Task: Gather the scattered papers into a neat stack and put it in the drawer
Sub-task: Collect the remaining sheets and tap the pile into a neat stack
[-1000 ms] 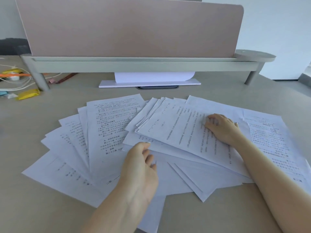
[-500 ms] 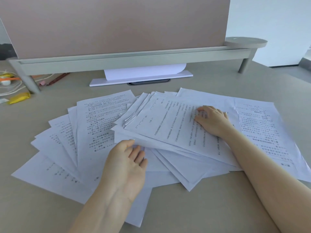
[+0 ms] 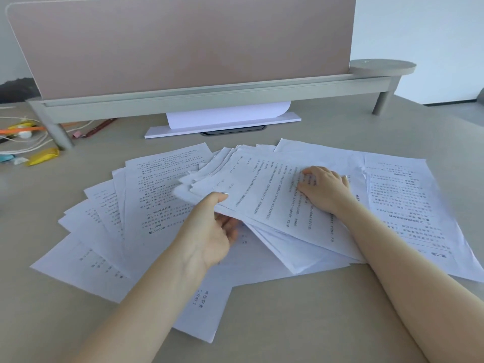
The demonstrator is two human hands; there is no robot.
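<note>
The left hand is pinching the middle bundle of papers fanned across the worktop; the right hand is pressing flat, gripping nothing. Loose lower sheets risk slipping out and staying behind.

The person's left hand and right hand are bare, with no gloves, rings, watch or bracelets showing. Both forearms are uncovered as far as the bottom edge of the view, with no sleeve visible. The fingernails look short and unpainted.
</note>
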